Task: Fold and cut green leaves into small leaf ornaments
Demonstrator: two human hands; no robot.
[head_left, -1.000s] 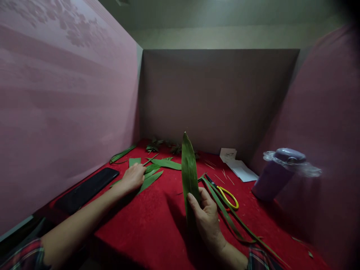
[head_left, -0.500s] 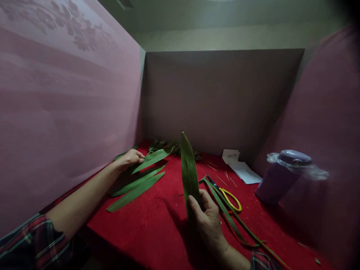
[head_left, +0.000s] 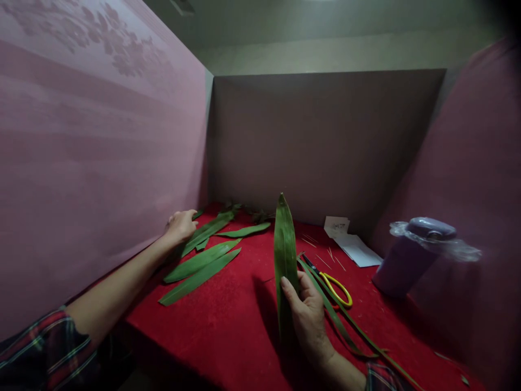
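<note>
R hand point(head_left: 308, 312) held the tall leaf point(head_left: 285, 244) upright, tip up, nr the middle of the red tabletop point(head_left: 220, 336); its fingers were closed on the lower part, thumb flat on the near face. L hand point(head_left: 182, 225) was out over the far L side, fingers bent; couldn't tell if they gripped anything. Nearest it, just to its R, was a long leaf point(head_left: 211, 228), running diag. away twd the back. By that lay a short leaf piece point(head_left: 202, 244) and, further R, a narrow leaf point(head_left: 246, 231). Closer in, 2 more, an upper leaf point(head_left: 201, 260) and a lower leaf point(head_left: 199, 276), lay side by side, approx. parallel.

R of the R hand: scissors point(head_left: 337, 290) w/ yellow handles, plus long green strips point(head_left: 340, 328) alongside, trailing to the near R. Beyond those, thin sticks point(head_left: 323, 262) lay scattered, then white paper point(head_left: 359, 251) and a small card point(head_left: 336, 225) w/ a dark drawing. Far R stood a purple container point(head_left: 402, 266) w/ clear plastic point(head_left: 458, 250) round its top. Dark leafy sprigs point(head_left: 260, 216) lay at the back.
</note>
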